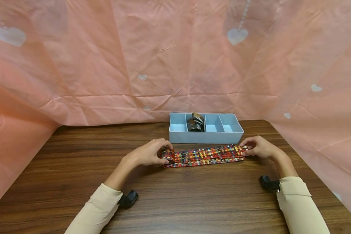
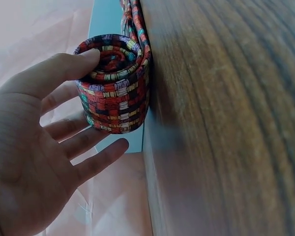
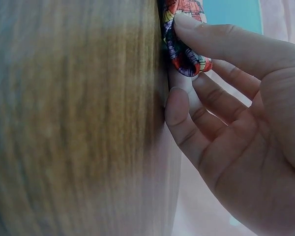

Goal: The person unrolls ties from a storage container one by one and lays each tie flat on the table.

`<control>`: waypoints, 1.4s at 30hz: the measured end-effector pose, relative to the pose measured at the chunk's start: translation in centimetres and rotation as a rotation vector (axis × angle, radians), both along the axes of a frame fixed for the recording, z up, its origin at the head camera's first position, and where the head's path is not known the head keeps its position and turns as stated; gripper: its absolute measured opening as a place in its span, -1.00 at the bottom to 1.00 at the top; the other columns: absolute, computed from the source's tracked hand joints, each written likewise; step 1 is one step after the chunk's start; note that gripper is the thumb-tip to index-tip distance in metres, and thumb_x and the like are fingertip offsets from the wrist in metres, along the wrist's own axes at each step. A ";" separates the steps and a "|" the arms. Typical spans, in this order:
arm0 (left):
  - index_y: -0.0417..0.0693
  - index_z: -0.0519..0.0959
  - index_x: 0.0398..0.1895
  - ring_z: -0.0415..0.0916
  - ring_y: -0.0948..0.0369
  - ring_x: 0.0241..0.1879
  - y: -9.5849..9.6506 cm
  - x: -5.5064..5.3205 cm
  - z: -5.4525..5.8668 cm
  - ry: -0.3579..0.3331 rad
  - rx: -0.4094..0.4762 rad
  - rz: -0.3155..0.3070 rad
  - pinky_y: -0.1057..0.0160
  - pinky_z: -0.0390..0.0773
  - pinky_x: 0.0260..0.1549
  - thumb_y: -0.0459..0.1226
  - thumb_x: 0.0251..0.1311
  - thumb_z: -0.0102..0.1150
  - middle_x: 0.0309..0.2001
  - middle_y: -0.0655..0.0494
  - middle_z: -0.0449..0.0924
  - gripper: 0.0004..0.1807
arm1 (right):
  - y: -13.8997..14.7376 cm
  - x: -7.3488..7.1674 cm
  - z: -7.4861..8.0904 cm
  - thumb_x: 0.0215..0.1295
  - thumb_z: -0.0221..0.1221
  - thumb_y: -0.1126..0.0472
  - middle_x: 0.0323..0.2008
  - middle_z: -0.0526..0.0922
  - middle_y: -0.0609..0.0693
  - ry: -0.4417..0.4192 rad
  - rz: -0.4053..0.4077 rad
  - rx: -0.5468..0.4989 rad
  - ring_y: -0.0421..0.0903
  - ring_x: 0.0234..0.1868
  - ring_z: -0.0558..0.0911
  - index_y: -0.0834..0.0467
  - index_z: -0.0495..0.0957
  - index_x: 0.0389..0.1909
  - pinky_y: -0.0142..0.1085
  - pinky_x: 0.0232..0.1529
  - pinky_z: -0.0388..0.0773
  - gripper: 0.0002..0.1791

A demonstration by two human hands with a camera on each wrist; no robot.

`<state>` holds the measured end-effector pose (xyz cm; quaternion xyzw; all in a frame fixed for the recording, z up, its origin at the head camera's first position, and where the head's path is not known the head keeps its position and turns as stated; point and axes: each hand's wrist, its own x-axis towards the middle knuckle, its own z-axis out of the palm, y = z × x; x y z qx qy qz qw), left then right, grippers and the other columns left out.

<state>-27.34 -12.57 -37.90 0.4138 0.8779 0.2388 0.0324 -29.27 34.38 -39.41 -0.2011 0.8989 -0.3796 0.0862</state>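
A multicoloured checked necktie (image 1: 207,155) lies folded lengthwise across the table, its left end wound into a coil (image 2: 115,101). My left hand (image 1: 150,152) grips that coil, thumb over its near rim and fingers round the far side, as the left wrist view shows. The coil stands on its edge on the wood. At the opposite end my right hand (image 1: 259,147) pinches the folded tip (image 3: 187,61) between thumb and fingers. From the coil to the right hand the layers run nearly straight, a narrower strip in front of a wider one.
Just behind the necktie stands a light blue divided box (image 1: 206,137). Dark patterned rolled strips (image 1: 195,123) sit in its second compartment from the left. A pink curtain with hearts (image 1: 175,65) borders the brown wooden table (image 1: 193,201) at the back and sides.
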 end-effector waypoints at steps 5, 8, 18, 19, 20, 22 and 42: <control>-0.14 0.58 0.13 0.54 0.08 0.09 -0.1 0.0 0.1 -0.002 0.010 -0.012 0.04 0.53 0.14 -0.33 0.16 0.42 0.03 0.02 0.62 -0.56 | 0.3 -0.2 -0.3 0.15 0.41 0.43 -0.56 0.55 -0.08 0.030 0.028 -0.019 -0.26 -0.57 0.48 0.49 0.62 -0.13 -0.35 -0.53 0.48 -0.70; -0.18 0.55 0.16 0.55 0.07 0.09 -0.1 0.0 0.2 -0.002 0.019 -0.016 0.04 0.53 0.13 -0.35 0.12 0.40 0.06 -0.02 0.62 -0.51 | 0.2 -0.1 -0.2 0.14 0.42 0.43 -0.56 0.53 -0.07 0.010 0.012 -0.011 -0.26 -0.57 0.48 0.50 0.62 -0.12 -0.35 -0.52 0.48 -0.68; -0.17 0.53 0.19 0.54 0.08 0.07 -0.4 -0.1 0.4 0.004 0.031 -0.007 0.06 0.53 0.12 -0.39 0.01 0.38 0.07 -0.06 0.62 -0.43 | -0.1 0.1 0.3 0.15 0.42 0.43 -0.54 0.52 -0.06 -0.044 -0.024 -0.005 -0.26 -0.56 0.46 0.51 0.62 -0.06 -0.34 -0.49 0.48 -0.64; -0.17 0.53 0.19 0.54 0.08 0.06 -0.5 -0.1 0.4 0.004 0.030 -0.005 0.06 0.53 0.12 -0.39 0.01 0.38 0.07 -0.06 0.62 -0.42 | -0.1 0.1 0.2 0.15 0.42 0.44 -0.54 0.52 -0.06 -0.046 -0.026 -0.006 -0.26 -0.56 0.46 0.51 0.61 -0.06 -0.34 -0.49 0.48 -0.64; -0.17 0.53 0.19 0.54 0.08 0.06 -0.5 -0.2 0.4 0.003 0.029 -0.003 0.05 0.53 0.12 -0.39 0.01 0.37 0.07 -0.06 0.61 -0.42 | -0.1 0.1 0.2 0.15 0.42 0.44 -0.54 0.52 -0.06 -0.046 -0.026 -0.006 -0.25 -0.55 0.46 0.51 0.61 -0.06 -0.34 -0.49 0.48 -0.65; -0.17 0.53 0.19 0.53 0.09 0.06 -0.5 -0.2 0.4 0.003 0.025 0.002 0.05 0.53 0.11 -0.39 0.01 0.36 0.07 -0.05 0.61 -0.42 | -0.2 0.1 0.2 0.15 0.42 0.44 -0.54 0.52 -0.06 -0.045 -0.030 -0.003 -0.25 -0.56 0.46 0.51 0.61 -0.06 -0.35 -0.49 0.48 -0.65; -0.19 0.53 0.21 0.51 0.07 0.07 -0.9 -0.2 0.5 0.007 0.036 0.024 0.02 0.52 0.12 -0.40 -0.02 0.33 0.07 -0.06 0.59 -0.39 | -0.3 0.2 0.3 0.15 0.41 0.44 -0.53 0.52 -0.06 -0.032 -0.030 0.023 -0.27 -0.55 0.45 0.50 0.61 -0.07 -0.36 -0.48 0.47 -0.66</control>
